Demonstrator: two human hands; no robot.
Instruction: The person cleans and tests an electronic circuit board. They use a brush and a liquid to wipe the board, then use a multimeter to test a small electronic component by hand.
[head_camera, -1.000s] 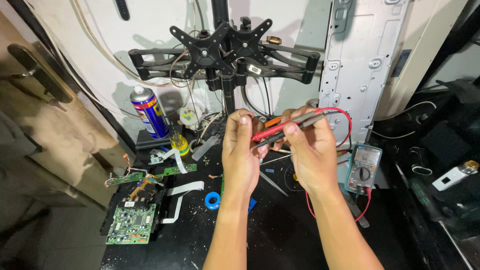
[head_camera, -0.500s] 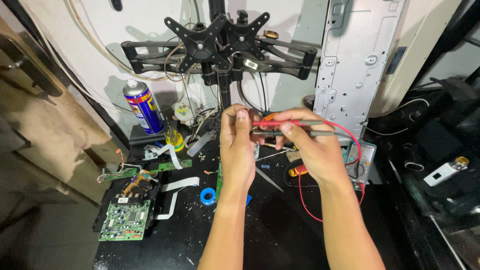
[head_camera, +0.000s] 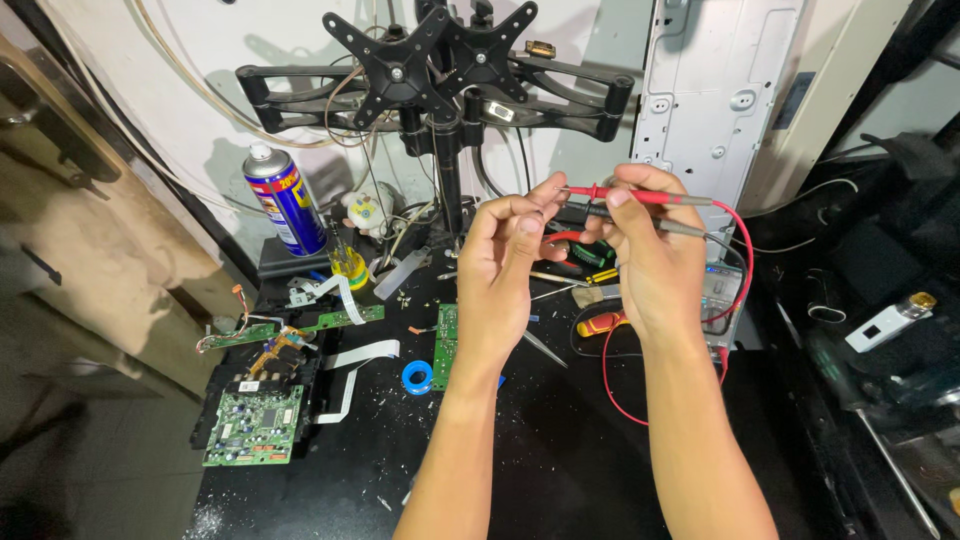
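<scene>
My right hand (head_camera: 648, 262) grips two multimeter probes side by side, a red probe (head_camera: 650, 197) on top and a black probe (head_camera: 668, 226) below, tips pointing left. My left hand (head_camera: 505, 270) is raised beside them, fingers pinched at the probe tips on something too small to make out. A red lead wire (head_camera: 744, 262) loops from the probes down past my right wrist. The grey multimeter (head_camera: 722, 292) lies on the black table behind my right hand, mostly hidden.
A black twin monitor mount (head_camera: 440, 75) stands at the back. A blue spray can (head_camera: 284, 198) is at left. Green circuit boards (head_camera: 254, 425) and white ribbon cables (head_camera: 348, 372) lie left; a blue tape roll (head_camera: 417, 376), red-handled pliers (head_camera: 600, 324), screwdrivers nearby. A white metal panel (head_camera: 712, 90) leans right.
Both hands have stayed together with the probes, shifting slightly right and up. The view has tilted, so the multimeter is now largely hidden behind my right hand.
</scene>
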